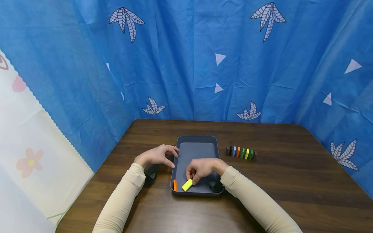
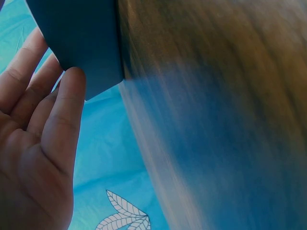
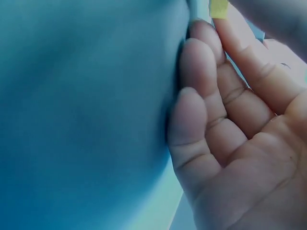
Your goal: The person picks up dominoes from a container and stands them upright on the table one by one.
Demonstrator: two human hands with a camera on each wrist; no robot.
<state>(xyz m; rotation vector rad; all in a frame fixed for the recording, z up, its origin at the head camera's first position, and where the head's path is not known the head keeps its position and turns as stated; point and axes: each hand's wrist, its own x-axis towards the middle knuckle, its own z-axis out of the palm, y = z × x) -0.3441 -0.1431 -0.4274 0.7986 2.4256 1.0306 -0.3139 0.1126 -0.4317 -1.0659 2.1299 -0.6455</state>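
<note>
My right hand [image 1: 204, 167] is inside the dark grey tray [image 1: 199, 150], pinching a yellow domino block [image 1: 187, 184] between thumb and fingers. The block is tilted low over the tray's front part. In the right wrist view only a bit of the yellow block [image 3: 219, 8] shows past the fingertips. An orange domino block [image 1: 175, 185] stands in the front left corner of the tray. Along the tray's left rim is my left hand [image 1: 158, 155], its fingers loosely spread and holding nothing. The left wrist view has its fingertips right at the tray's wall [image 2: 81, 38].
To the right of the tray, several domino blocks [image 1: 238, 151] in brown, black, blue, orange, green and yellow stand in a row on the wooden table [image 1: 279, 181]. Blue curtains [image 1: 180, 64] hang behind the table's far edge.
</note>
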